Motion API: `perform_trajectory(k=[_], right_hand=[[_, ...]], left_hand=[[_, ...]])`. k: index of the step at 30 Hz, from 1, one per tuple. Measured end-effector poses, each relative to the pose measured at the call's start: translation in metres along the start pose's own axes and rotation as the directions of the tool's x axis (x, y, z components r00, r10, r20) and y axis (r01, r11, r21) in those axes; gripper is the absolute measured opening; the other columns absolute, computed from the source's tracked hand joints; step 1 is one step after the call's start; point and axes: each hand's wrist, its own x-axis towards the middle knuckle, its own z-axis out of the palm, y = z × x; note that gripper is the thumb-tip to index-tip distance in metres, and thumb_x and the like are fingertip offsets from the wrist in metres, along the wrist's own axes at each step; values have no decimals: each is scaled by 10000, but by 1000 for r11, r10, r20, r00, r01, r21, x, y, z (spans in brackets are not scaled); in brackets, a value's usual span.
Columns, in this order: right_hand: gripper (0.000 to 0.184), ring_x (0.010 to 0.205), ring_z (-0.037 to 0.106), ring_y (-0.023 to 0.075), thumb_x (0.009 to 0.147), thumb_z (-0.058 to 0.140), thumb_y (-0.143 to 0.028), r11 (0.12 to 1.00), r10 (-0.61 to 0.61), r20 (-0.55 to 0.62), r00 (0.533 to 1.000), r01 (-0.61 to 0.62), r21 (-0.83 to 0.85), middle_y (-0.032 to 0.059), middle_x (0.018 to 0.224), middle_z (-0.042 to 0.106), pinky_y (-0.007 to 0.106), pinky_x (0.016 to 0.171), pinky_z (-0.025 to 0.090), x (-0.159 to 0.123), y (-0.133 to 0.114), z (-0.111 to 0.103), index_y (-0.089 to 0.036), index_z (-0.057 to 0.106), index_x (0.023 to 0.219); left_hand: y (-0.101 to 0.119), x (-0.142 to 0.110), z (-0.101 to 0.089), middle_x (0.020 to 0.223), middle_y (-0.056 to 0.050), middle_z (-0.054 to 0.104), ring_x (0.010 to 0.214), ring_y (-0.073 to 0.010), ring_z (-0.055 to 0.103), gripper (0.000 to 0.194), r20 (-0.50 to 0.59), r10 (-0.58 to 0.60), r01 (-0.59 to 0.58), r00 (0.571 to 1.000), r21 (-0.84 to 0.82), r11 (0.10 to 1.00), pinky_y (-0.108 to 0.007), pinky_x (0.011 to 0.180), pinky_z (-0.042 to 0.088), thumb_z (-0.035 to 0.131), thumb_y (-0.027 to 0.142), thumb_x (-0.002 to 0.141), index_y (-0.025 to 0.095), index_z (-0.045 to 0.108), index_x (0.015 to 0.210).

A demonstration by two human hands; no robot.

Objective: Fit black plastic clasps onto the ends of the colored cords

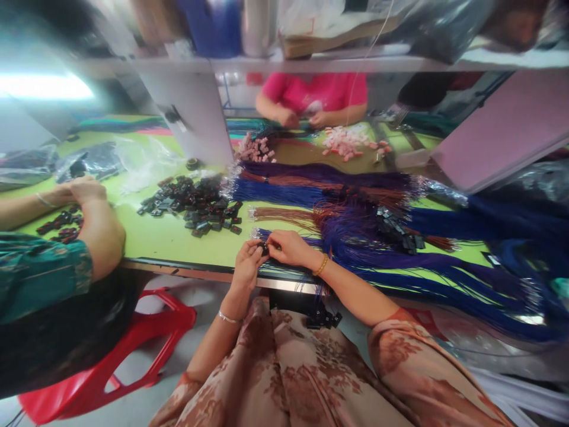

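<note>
My left hand (pixel 249 261) pinches a small black plastic connector housing (pixel 264 249) over the front edge of the table. Right beside it, my right hand (pixel 288 248) has its fingers closed at the same housing; what lies between those fingertips is too small to make out, perhaps a wire end. Blue wires (pixel 306 237) with metal-tipped ends lie just behind my hands. A pile of black connector housings (pixel 195 198) spreads on the table to the left of them. Several finished-looking black connectors with wires (pixel 322 317) hang at my lap below the edge.
Brown wires (pixel 284 214) and long purple-blue bundles (pixel 355 237) cover the green table (pixel 151 234) to the right. Across it, a person in a pink shirt (pixel 315 89) works by pale pink parts (pixel 344 142). Another person's arm (pixel 95 207) is at left, near a red stool (pixel 155 332).
</note>
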Motion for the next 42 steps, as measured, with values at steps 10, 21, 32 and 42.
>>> perform_trajectory(k=[10, 21, 32, 42], right_hand=[[164, 610, 476, 121, 849, 509, -270, 996, 56, 85, 995, -61, 62, 30, 725, 635, 235, 588, 283, 0, -3, -10, -161, 622, 803], [363, 821, 626, 262, 845, 451, -379, 462, 662, -587, 466, -870, -170, 180, 875, 676, 333, 714, 424, -69, 81, -124, -103, 661, 951], [507, 834, 611, 283, 819, 521, -528, 418, 634, -554, 540, -842, -342, 186, 960, 640, 344, 685, 420, -92, 58, -132, -112, 602, 1098], [161, 793, 590, 177, 868, 551, -286, 978, 189, 237, 953, -161, -134, 75, 937, 640, 263, 671, 373, -32, -15, -20, -192, 651, 952]], left_hand=[[-5, 0, 1, 891, -13, 647, 819, -125, 642, 356, -1, 61, -61, 998, 30, 998, -324, 843, 525, 764, 309, 668, 196, 570, 943], [-10, -4, 3, 1151, -81, 577, 1018, -188, 637, 380, -12, 81, -80, 997, 33, 996, -377, 976, 480, 737, 375, 729, 200, 564, 1019], [20, 9, -24, 1074, -98, 657, 1025, -228, 597, 277, 81, 373, -372, 924, 406, 835, -411, 984, 427, 616, 306, 805, 205, 641, 1062], [52, 51, -56, 1033, -152, 629, 970, -293, 521, 375, 429, 355, -389, 830, 903, -183, -423, 887, 368, 403, 56, 770, 189, 668, 1000]])
